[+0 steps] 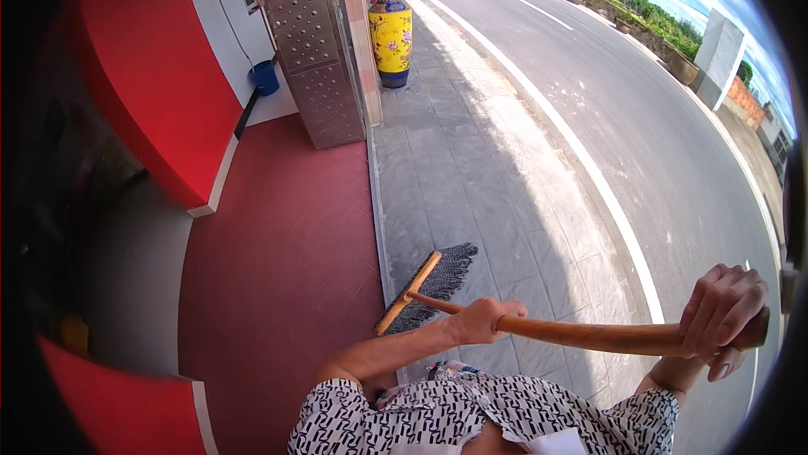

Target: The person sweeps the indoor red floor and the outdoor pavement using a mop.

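Note:
My left hand (485, 321) grips the wooden handle (587, 334) of a mop partway along its length. Near the handle's top end, at the right, my right hand (723, 316) is wrapped around it. At the handle's far end a wooden crossbar (408, 294) carries dark grey yarn strands (442, 284). The strands lie spread on the grey paving, and the crossbar's lower end is close to the metal edge strip (377, 215) of the red floor.
A textured red floor (284, 234) lies left, beside red wall panels (158, 63). A metal door (309, 44), a blue bucket (264, 78) and a tall yellow and blue vase (391, 32) stand ahead. Grey paving (467, 158) borders an asphalt road (631, 108) at right.

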Tool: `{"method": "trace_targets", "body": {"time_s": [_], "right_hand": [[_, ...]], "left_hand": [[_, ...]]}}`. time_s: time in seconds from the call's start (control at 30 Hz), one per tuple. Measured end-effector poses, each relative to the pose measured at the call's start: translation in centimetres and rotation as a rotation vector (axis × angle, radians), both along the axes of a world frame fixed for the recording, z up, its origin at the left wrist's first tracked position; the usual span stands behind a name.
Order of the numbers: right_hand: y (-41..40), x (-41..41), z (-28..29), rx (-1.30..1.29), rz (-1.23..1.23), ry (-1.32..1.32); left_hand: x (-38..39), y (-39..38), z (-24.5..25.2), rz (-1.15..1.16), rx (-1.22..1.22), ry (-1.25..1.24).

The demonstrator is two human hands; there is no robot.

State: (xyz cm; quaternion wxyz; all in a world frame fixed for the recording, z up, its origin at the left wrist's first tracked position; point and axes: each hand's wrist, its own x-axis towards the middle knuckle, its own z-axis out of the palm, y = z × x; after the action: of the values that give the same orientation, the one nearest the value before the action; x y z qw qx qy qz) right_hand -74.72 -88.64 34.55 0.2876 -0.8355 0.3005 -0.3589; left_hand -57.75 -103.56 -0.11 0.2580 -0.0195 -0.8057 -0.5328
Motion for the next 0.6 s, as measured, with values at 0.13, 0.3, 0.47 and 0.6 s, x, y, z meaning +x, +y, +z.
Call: {"method": "trace_targets", "body": {"time_s": [0.13, 0.3, 0.47, 0.6], "right_hand": [[1.5, -5.3, 4.4, 0.078, 0.213, 0.175], [-3.1, -5.0, 0.7, -0.056, 0.166, -0.132], [-10.5, 0.0, -5.0, -0.088, 0.137, -0.492], [-16.3, 6.4, -9.9, -0.086, 0.22, -0.57]], "left_hand": [[1.1, 0.0, 4.1, 0.001, -0.028, -0.088], [5.2, -1.2, 3.8, 0.046, 0.054, -0.146], [13.0, -1.4, 1.5, 0.373, -0.008, -0.202], [20.9, -3.6, -0.8, 0.631, -0.032, -0.302]]}}
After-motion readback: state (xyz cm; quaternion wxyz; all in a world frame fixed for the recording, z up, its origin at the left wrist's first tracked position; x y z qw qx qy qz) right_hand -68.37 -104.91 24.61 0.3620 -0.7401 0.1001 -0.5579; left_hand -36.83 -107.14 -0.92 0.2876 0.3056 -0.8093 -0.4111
